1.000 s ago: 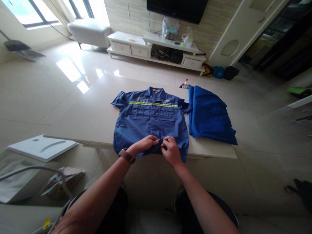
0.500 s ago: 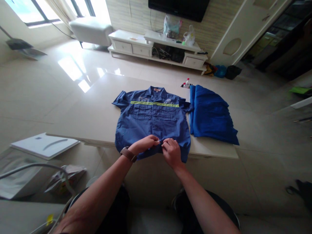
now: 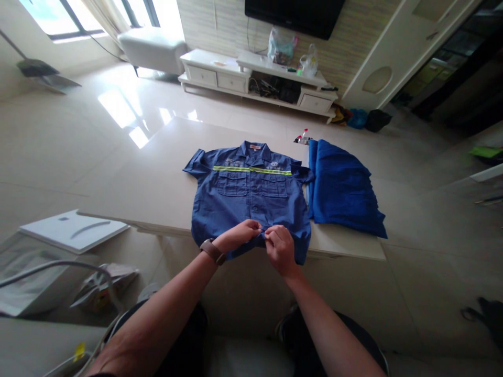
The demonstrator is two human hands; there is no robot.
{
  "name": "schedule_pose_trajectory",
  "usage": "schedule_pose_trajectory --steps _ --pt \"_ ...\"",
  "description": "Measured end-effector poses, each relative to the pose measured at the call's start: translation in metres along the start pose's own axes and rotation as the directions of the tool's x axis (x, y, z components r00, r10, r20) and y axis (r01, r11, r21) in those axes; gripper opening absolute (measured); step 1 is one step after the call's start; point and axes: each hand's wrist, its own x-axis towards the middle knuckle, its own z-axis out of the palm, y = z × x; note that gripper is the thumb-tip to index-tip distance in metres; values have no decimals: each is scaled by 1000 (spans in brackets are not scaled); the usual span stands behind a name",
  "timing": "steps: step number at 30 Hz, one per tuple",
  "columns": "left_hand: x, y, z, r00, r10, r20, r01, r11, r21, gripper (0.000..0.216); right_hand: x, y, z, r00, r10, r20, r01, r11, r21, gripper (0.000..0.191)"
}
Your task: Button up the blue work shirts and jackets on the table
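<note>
A dark blue short-sleeved work shirt (image 3: 231, 204) lies front up on the pale table (image 3: 133, 178), collar pointing away from me. A yellow reflective stripe crosses its chest above two flap pockets. Its lower hem hangs over the table's near edge. My left hand (image 3: 247, 232), with a brown watch at the wrist, pinches the front placket near the hem. Close beside it, my right hand (image 3: 281, 246) is closed on the other side of the same placket. The fingertips nearly meet, and they hide the small part between them.
Folded bright blue cloth (image 3: 343, 183) lies right of the shirt, touching its sleeve. Small red-capped bottles (image 3: 304, 137) stand behind it. A white TV cabinet (image 3: 220, 78) stands along the far wall. At the left are a white box (image 3: 73, 230) and a grey hose (image 3: 58, 264).
The camera view has shifted slightly, so everything sits a little further right and lower. Both hands stay at the placket, with the fingertips slightly shifted.
</note>
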Motion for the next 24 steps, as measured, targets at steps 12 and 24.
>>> schedule_pose_trajectory --steps 12,24 --pt "7 -10 -5 993 22 115 -13 997 -75 24 -2 1 4 990 -69 -123 84 989 122 22" --pt "11 0 -12 998 -2 59 8 994 -105 19 7 -8 -9 990 -136 33 129 976 178 16"
